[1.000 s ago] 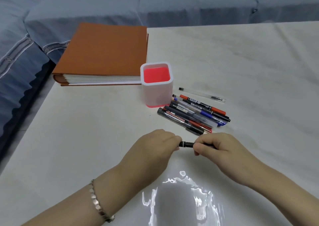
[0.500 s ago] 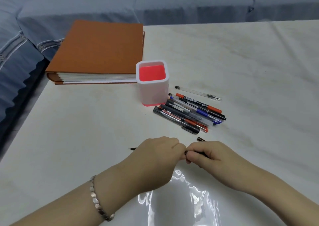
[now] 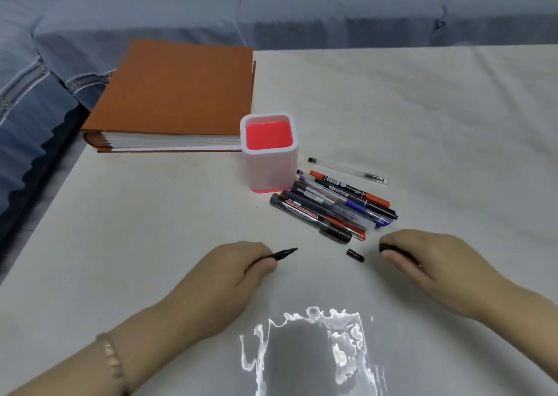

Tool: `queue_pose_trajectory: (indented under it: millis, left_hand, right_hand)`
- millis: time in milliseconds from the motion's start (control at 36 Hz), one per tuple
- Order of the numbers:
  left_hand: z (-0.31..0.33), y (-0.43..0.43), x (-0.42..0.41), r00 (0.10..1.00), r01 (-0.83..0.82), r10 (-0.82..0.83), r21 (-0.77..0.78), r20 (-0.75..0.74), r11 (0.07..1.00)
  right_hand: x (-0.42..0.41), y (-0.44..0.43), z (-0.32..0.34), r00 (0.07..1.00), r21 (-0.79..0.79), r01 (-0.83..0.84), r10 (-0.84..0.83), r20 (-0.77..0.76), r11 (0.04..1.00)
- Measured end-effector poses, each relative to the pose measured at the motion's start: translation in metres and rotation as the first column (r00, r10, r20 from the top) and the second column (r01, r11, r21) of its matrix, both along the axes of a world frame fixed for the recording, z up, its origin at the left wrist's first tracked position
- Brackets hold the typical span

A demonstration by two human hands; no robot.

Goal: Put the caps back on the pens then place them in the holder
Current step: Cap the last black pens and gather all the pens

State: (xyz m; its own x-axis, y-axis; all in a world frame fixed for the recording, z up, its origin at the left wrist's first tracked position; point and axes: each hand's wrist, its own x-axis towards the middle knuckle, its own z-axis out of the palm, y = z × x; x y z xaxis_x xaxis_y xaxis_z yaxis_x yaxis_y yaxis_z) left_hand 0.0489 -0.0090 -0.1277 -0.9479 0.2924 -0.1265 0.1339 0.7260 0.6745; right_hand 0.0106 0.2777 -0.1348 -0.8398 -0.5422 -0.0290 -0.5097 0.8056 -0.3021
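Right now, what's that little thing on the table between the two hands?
In the head view, a small black cap lies alone on the table, between the left hand and the right hand, nearer the right.

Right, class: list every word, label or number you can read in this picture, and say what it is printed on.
"WHITEBOARD": upside down on the black marker, nearest of the pile beside the holder.
The smaller line beneath it: too blurred to read.
White labels on the other pens: too small to read.
Orange book: no text visible.
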Motion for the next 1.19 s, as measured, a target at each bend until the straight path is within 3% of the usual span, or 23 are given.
queue_pose_trajectory:
  millis: [83, 167, 250, 306, 361, 417, 472, 500, 556, 639, 778, 861, 1000, 1083, 1194]
  left_hand:
    - [0.005, 0.024, -0.019, 0.924, -0.330, 0.247, 0.283, 0.293, 0.901]
    - [0.014, 0.033, -0.028, 0.789, -0.558, 0.225, 0.512, 0.572, 0.653]
    - [0.021, 0.038, -0.028, 0.741, -0.628, 0.147, 0.599, 0.655, 0.497]
    - [0.020, 0.040, -0.025, 0.713, -0.659, 0.107, 0.609, 0.693, 0.441]
    - [0.019, 0.042, -0.021, 0.685, -0.683, 0.062, 0.609, 0.726, 0.403]
    - [0.018, 0.046, -0.017, 0.671, -0.688, 0.004, 0.621, 0.742, 0.375]
    - [0.018, 0.052, -0.014, 0.677, -0.672, -0.051, 0.646, 0.734, 0.362]
    - [0.017, 0.054, -0.013, 0.689, -0.655, -0.067, 0.659, 0.722, 0.370]
    - [0.017, 0.056, -0.011, 0.715, -0.603, -0.089, 0.676, 0.693, 0.423]
    - [0.017, 0.056, -0.009, 0.742, -0.528, -0.118, 0.683, 0.660, 0.504]
    - [0.017, 0.049, -0.006, 0.726, -0.467, -0.171, 0.660, 0.666, 0.588]
    - [0.016, 0.047, -0.003, 0.724, -0.445, -0.154, 0.625, 0.672, 0.641]
    - [0.008, 0.058, 0.003, 0.823, -0.418, -0.005, 0.612, 0.567, 0.671]
    - [0.006, 0.061, 0.004, 0.833, -0.454, 0.063, 0.614, 0.550, 0.646]
    - [0.005, 0.054, -0.002, 0.752, -0.620, 0.164, 0.600, 0.639, 0.506]
  right_hand:
    - [0.005, -0.019, -0.010, 0.993, -0.004, 0.082, -0.081, 0.088, 0.997]
    - [0.012, -0.021, -0.015, 0.964, -0.019, 0.244, -0.240, 0.111, 0.970]
    - [0.018, -0.015, -0.019, 0.938, 0.006, 0.336, -0.335, 0.083, 0.942]
    - [0.021, -0.011, -0.023, 0.935, 0.042, 0.349, -0.351, 0.045, 0.936]
    - [0.022, -0.011, -0.026, 0.931, -0.043, 0.363, -0.365, -0.031, 0.931]
    - [0.024, -0.025, -0.014, 0.913, -0.277, 0.396, -0.408, 0.012, 0.876]
    - [0.023, -0.045, 0.000, 0.879, -0.522, 0.475, -0.356, 0.317, 0.708]
    - [0.023, -0.055, 0.005, 0.830, -0.574, 0.540, -0.275, 0.486, 0.615]
    - [0.022, -0.070, 0.010, 0.729, -0.609, 0.624, -0.082, 0.680, 0.490]
    - [0.021, -0.082, 0.009, 0.660, -0.622, 0.684, 0.038, 0.750, 0.380]
    - [0.022, -0.085, 0.010, 0.644, -0.618, 0.716, 0.032, 0.764, 0.326]
    - [0.024, -0.084, 0.010, 0.661, -0.620, 0.708, -0.009, 0.750, 0.339]
    - [0.029, -0.091, 0.012, 0.706, -0.639, 0.672, -0.063, 0.706, 0.374]
    - [0.022, -0.089, 0.012, 0.753, -0.621, 0.617, -0.134, 0.645, 0.483]
    - [0.010, -0.064, 0.005, 0.858, -0.506, 0.511, -0.376, 0.350, 0.695]
